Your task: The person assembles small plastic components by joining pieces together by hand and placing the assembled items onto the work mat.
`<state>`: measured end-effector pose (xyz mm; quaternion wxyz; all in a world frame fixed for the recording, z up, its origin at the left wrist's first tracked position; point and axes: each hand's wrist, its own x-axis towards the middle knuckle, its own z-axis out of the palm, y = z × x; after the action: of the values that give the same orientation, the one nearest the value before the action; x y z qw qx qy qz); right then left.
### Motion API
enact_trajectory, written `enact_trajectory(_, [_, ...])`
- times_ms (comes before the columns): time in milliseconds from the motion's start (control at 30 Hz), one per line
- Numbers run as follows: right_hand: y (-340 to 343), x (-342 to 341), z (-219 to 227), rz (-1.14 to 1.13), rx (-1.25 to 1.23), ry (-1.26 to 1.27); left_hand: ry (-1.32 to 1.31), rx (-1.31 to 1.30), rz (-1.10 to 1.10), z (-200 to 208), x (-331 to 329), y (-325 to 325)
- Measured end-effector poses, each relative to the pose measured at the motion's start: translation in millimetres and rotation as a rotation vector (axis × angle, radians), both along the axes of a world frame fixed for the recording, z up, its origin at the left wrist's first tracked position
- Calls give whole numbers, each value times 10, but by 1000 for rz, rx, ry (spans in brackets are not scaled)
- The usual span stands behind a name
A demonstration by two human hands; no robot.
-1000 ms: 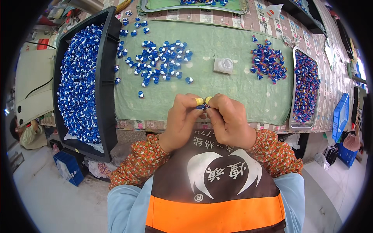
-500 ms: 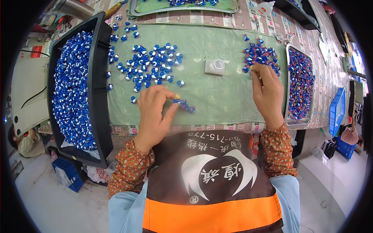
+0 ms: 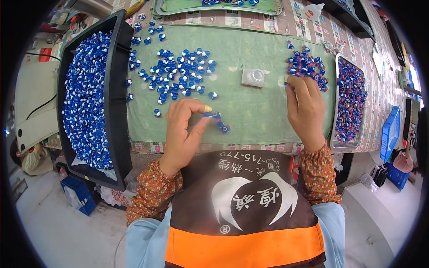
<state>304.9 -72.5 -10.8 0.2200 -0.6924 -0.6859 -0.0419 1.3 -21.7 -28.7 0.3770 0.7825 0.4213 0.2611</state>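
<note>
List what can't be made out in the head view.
Head view:
Right hand: whether it grips a piece; its fingers hide that.
Blue pieces at the left hand: whether they join; too small, blurred.
Top tray: far end, cut off by the upper edge.
Black bin: bottom, beneath blue-and-white pieces.

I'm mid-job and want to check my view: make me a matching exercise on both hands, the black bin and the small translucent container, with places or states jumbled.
Column 1
1. Left hand
2. Right hand
3. Black bin
4. Translucent container

Column 2
A. Fingertips at the near edge of the blue-and-red pile
B. Rests on the green cloth, left of that pile
C. Filled with blue-and-white pieces
D. Small blue pieces pinched between thumb and forefinger

Pairs: 1-D, 2-A, 3-C, 4-B
</note>
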Motion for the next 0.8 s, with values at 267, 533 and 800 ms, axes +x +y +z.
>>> enact_trajectory(267, [-235, -707, 291, 345, -269, 891, -259, -308, -38, 234, 178, -117])
enact_trajectory(533, [-345, -890, 162, 235, -307, 1181, -277, -234, -108, 210, 175, -194])
enact_trajectory(800, [-409, -880, 43, 343, -184, 993, -257, -72, -158, 134, 179, -245])
